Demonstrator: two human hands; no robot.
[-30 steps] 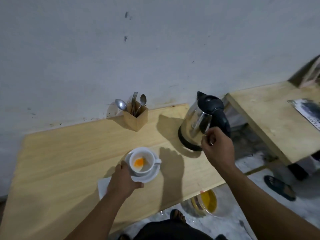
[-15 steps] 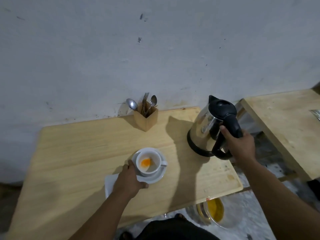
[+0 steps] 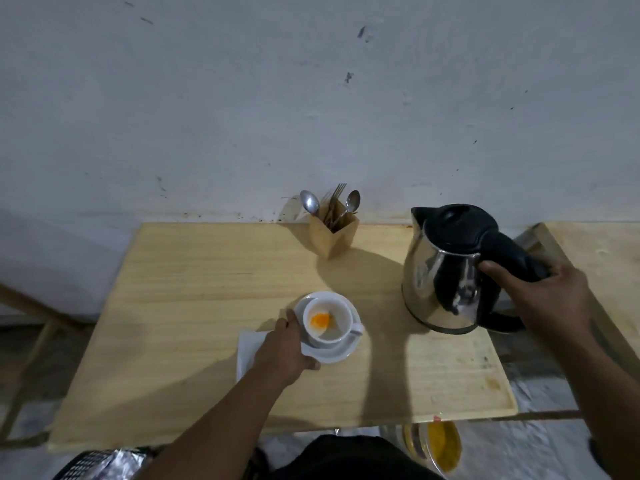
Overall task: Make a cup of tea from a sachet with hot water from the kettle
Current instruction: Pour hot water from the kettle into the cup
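so my right hand (image 3: 550,299) had gone from just reaching toward the kettle (image 3: 450,271) to a full wrap round its black handle. the kettle looked about upright, and i couldn't tell if it had left the table (image 3: 207,271) yet. the cup (image 3: 327,322) sat left of the kettle, well apart, orange powder in the bottom and no water. my left hand (image 3: 284,348) stayed clamped on the saucer (image 3: 334,353) edge. looked to me like the pour was next.
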